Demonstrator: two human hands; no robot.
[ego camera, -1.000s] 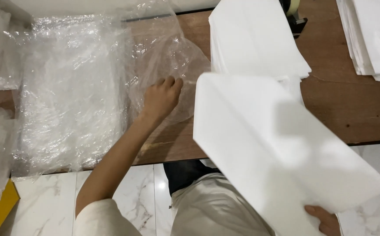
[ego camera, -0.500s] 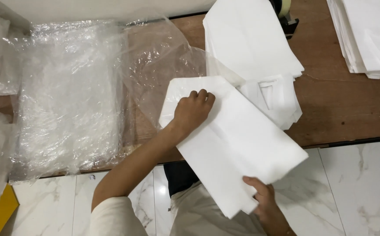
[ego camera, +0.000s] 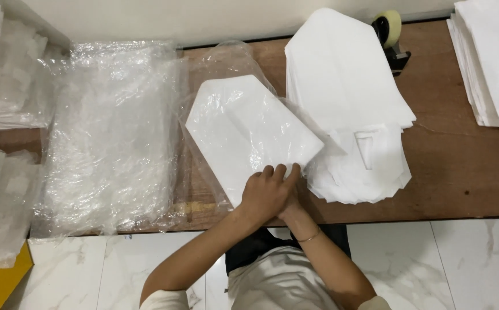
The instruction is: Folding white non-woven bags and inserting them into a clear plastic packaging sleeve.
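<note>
Head view: folded white sheet [ego camera: 249, 129] now lies flat on the wooden table [ego camera: 461, 172], inside a clear plastic bag [ego camera: 226, 74] whose film shows as glossy wrinkles over the sheet's surface. Half a second ago I held the sheet tilted over the table edge, with my right hand at its lower corner; one second ago it was raised well off the table. It has since gone into the bag, pointed end first, toward the far side of the table.

My left hand [ego camera: 266, 192] rests at the sheet's near edge, fingers bent and pressed down on the sheet and bag opening. My right hand [ego camera: 292, 198] lies mostly under the left; its fingertips touch the same edge, but whether it pinches the film I cannot tell.

Judgement: insertion is nearly complete, and only the near edge sits at the bag's mouth.

Surroundings: a stack of clear bags [ego camera: 111, 132] lies to the left. A pile of white sheets [ego camera: 347, 97] lies just beside the bagged one on the right. A tape dispenser [ego camera: 390, 31] stands behind that pile, and another white stack [ego camera: 490, 57] occupies the far right corner.
</note>
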